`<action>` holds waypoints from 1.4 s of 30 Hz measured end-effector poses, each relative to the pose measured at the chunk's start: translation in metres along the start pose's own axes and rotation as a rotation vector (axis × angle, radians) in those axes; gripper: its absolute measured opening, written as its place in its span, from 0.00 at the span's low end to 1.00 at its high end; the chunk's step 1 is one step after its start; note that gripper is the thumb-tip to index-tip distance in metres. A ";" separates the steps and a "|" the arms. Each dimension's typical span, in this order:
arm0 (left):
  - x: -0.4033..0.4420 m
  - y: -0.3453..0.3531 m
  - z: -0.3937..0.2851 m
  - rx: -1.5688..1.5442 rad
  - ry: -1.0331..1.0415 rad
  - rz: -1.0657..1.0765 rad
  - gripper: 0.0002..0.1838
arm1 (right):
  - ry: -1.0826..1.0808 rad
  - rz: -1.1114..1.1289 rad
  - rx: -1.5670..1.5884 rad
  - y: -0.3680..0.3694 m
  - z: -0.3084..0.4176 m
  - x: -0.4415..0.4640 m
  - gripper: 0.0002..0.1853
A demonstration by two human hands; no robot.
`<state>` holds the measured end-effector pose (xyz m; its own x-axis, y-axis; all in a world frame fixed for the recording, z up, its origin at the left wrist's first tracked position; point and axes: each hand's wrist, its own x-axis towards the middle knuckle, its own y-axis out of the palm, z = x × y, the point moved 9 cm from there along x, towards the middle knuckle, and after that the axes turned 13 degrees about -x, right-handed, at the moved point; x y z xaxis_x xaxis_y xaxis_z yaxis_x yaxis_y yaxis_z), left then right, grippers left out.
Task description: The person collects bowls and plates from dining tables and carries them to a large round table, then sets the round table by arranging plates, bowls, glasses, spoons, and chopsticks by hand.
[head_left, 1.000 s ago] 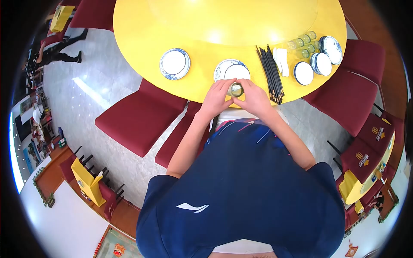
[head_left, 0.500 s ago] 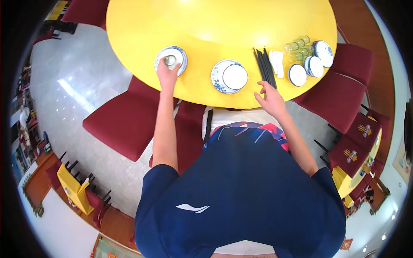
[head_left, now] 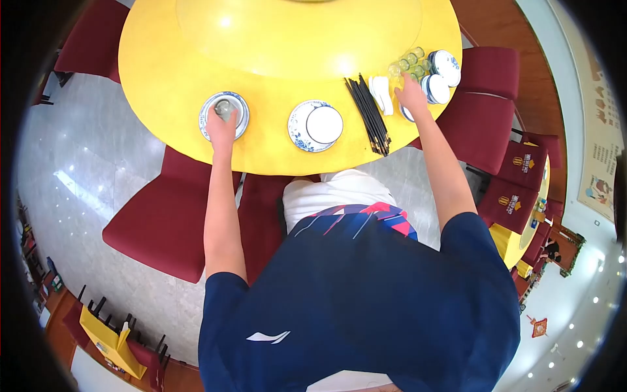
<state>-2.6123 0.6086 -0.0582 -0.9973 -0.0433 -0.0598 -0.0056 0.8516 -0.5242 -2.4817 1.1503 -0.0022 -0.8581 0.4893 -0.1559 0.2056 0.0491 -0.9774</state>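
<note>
My left hand (head_left: 222, 132) has its fingers closed around a small clear glass (head_left: 223, 106), held over the white bowl on a blue-rimmed plate (head_left: 204, 116). In the middle, a white bowl (head_left: 324, 125) rests on a blue-and-white patterned plate (head_left: 300, 134). My right hand (head_left: 412, 98) is stretched out at the right, thumb and fingers apart, with its fingertips beside the nearest of several greenish glasses (head_left: 394, 69). Whether they touch that glass is hard to tell. Partly behind this hand is a stacked bowl (head_left: 406, 114).
Black chopsticks (head_left: 367, 117) lie in a bundle beside white spoons (head_left: 381, 95). Stacked bowls (head_left: 435, 89) and plates (head_left: 447, 67) stand near the right edge of the yellow round table (head_left: 261, 68). Dark red chairs (head_left: 157, 225) surround it.
My right hand has moved from beside the chopsticks out to the glasses at the right. My left hand stays at the left plate with the glass. The view has shifted to the right.
</note>
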 end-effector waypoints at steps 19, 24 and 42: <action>0.016 0.000 -0.005 0.133 0.075 -0.003 0.29 | -0.180 0.127 -0.025 0.044 0.001 0.077 0.27; 0.013 0.001 -0.004 0.119 0.054 -0.018 0.29 | -0.145 -0.098 0.195 -0.037 0.030 0.017 0.27; 0.016 0.005 0.000 0.174 -0.012 0.024 0.34 | -0.505 0.258 0.395 0.046 0.178 -0.121 0.28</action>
<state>-2.6281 0.6120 -0.0616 -0.9961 -0.0313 -0.0830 0.0316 0.7489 -0.6619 -2.4522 0.9387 -0.0537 -0.9386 -0.0278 -0.3439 0.3279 -0.3825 -0.8638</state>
